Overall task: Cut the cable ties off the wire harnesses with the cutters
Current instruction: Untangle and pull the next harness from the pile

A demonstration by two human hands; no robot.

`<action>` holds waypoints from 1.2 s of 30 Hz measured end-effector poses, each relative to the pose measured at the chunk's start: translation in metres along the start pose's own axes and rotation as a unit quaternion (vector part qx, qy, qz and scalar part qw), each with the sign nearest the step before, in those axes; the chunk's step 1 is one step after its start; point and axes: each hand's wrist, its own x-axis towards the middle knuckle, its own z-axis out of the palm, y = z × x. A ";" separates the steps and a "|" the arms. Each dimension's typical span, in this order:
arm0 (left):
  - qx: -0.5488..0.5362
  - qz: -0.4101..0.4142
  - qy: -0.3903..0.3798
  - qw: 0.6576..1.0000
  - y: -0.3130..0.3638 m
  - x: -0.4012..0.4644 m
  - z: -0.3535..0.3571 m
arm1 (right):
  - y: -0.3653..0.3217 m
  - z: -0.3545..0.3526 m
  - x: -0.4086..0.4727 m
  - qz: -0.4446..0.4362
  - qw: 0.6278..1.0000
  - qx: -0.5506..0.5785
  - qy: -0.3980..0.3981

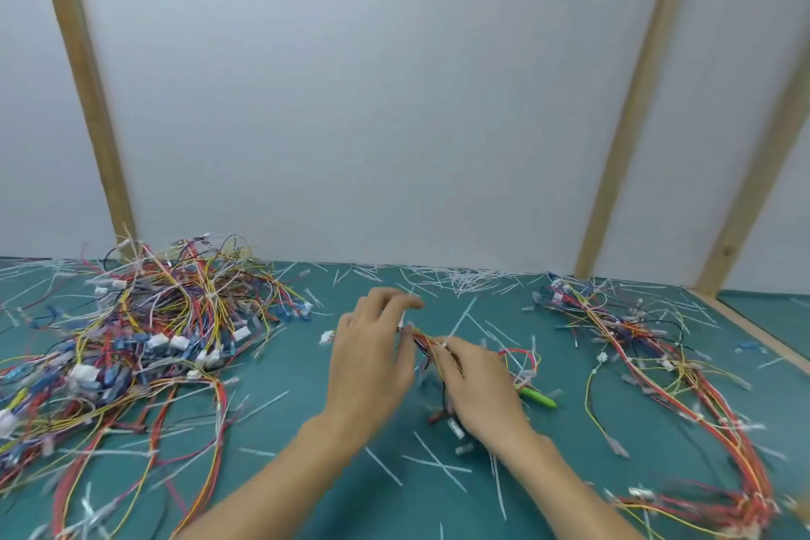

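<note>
Centrally, both hands, left (372,357) and right (480,386), pinch one thin, multicoloured wire harness (427,342) above the teal mat (307,421)

Bright even light, soft shadows, motion blur throughout — wide-angle bending at the edges

No legible text, labels, brands or numbers anywhere; the small white tags and connectors in the wire piles (144,333) on the surface (307,430) are too blurred to read, and the white wall panels (372,101) are unmarked.
</note>
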 end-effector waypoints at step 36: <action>-0.477 -0.386 -0.063 0.787 -0.013 -0.024 -0.007 | -0.011 0.004 -0.030 -0.101 0.982 0.127 0.099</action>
